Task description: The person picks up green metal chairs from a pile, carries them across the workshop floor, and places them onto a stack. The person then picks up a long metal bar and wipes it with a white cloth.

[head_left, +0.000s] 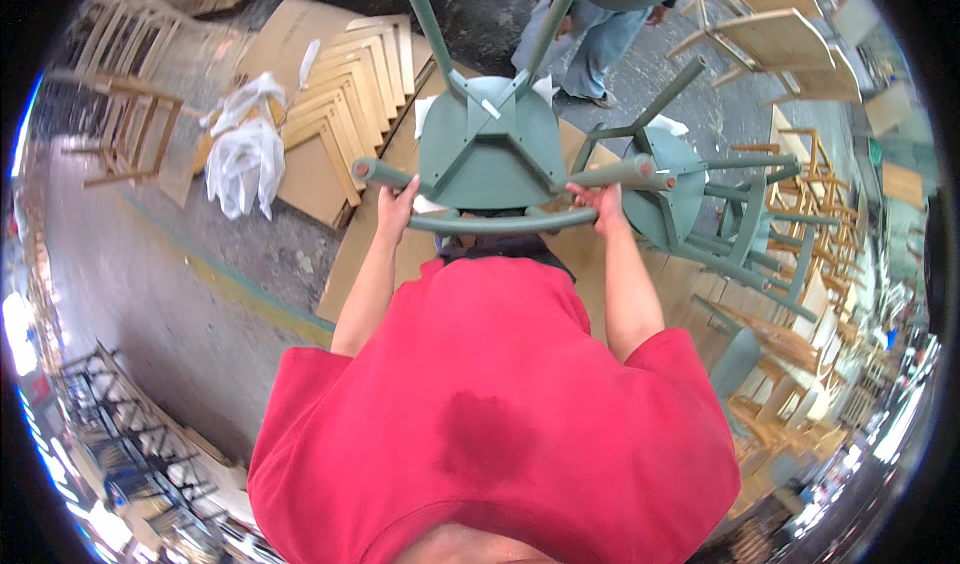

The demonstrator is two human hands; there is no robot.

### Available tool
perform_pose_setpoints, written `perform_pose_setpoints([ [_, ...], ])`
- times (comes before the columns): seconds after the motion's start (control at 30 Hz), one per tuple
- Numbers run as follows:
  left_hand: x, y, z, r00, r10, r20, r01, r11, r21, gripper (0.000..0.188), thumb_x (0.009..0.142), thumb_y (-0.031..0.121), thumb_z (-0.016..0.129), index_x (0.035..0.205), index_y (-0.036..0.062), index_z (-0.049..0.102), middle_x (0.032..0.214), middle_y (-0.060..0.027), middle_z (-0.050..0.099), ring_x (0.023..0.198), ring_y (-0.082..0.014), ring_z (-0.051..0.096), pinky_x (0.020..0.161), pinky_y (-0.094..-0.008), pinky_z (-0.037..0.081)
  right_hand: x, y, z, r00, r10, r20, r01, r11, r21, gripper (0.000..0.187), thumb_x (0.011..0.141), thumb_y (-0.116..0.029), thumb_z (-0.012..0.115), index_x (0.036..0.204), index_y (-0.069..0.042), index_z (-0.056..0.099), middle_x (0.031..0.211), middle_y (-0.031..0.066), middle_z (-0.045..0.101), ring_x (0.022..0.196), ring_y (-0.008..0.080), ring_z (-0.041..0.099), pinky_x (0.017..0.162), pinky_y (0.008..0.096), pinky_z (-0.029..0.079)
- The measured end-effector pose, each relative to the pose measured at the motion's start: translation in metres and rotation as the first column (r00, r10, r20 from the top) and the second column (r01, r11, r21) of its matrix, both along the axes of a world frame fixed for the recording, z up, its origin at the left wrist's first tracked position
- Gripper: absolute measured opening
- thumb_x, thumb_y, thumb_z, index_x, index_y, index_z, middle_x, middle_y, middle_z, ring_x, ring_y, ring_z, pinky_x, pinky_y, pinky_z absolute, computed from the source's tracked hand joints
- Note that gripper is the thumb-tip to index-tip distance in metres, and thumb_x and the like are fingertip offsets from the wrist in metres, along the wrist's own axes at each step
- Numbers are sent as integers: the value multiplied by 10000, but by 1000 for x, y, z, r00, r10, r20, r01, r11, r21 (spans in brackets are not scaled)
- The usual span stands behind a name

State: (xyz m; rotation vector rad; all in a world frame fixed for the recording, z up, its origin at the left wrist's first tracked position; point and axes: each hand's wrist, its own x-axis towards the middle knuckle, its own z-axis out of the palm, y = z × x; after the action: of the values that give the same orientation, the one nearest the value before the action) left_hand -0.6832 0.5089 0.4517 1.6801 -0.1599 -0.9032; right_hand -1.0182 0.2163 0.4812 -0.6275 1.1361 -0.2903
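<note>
A grey-green chair is upside down in front of me, its seat underside facing up and its legs sticking out. My left hand is closed around its frame, where the near left leg meets the curved back rail. On the other side, my right hand grips the frame by the near right leg, fingers partly hidden behind it. White padding shows beneath the seat edges. Just to the right lies another upturned green chair, tangled in view with more green legs and rails.
A person in jeans stands beyond the chair. Angled wooden pieces sit in a row on cardboard at left, beside white plastic wrapping. A wooden chair stands farther left. Pale chairs and stacked wooden frames fill the right.
</note>
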Motion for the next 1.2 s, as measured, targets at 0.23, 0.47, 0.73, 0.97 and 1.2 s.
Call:
perform_pose_setpoints([
  [0.23, -69, 12, -19, 928, 364, -79, -370, 926, -80, 430, 916, 265, 768, 1214, 33, 562, 783, -17, 560, 538, -83, 498, 457, -264, 437, 51, -62, 5, 959, 242, -145, -258, 960, -105, 434, 950, -569, 448, 1253, -264, 510, 1059, 171, 732, 680, 202, 589, 644, 457, 541],
  [0.47, -137, -36, -23, 835, 545, -70, -549, 830, -92, 442, 938, 201, 744, 1291, 46, 530, 814, -29, 579, 522, -75, 482, 459, -245, 429, 86, -155, 4, 888, 446, -116, -460, 875, -154, 388, 978, -499, 426, 1275, -268, 520, 1143, 159, 692, 920, 261, 702, 629, 430, 546],
  [0.73, -178, -114, -32, 801, 598, -36, -595, 786, -167, 477, 926, 170, 752, 1299, 53, 478, 936, -65, 600, 578, -106, 570, 468, -253, 474, 121, -249, 2, 823, 520, -230, -545, 836, -62, 337, 971, -452, 409, 1225, -291, 561, 1088, 184, 735, 666, 185, 562, 621, 446, 542],
  [0.97, -188, -144, -21, 867, 474, -152, -494, 857, -145, 530, 982, 142, 663, 1372, 88, 308, 1036, -83, 553, 650, -130, 628, 609, -279, 552, 122, -303, -35, 765, 608, -210, -627, 779, -28, 388, 1009, -513, 375, 1289, -318, 560, 1112, 146, 737, 689, 170, 566, 646, 414, 556],
  [1.2, -218, -140, -39, 847, 463, -263, -481, 877, -4, 548, 1007, 163, 628, 1418, 152, 266, 1100, -88, 513, 874, -149, 624, 697, -315, 611, 59, -300, -99, 911, 279, -305, -312, 948, -63, 507, 1023, -599, 366, 1383, -272, 506, 1188, 130, 707, 759, 201, 591, 751, 418, 568],
])
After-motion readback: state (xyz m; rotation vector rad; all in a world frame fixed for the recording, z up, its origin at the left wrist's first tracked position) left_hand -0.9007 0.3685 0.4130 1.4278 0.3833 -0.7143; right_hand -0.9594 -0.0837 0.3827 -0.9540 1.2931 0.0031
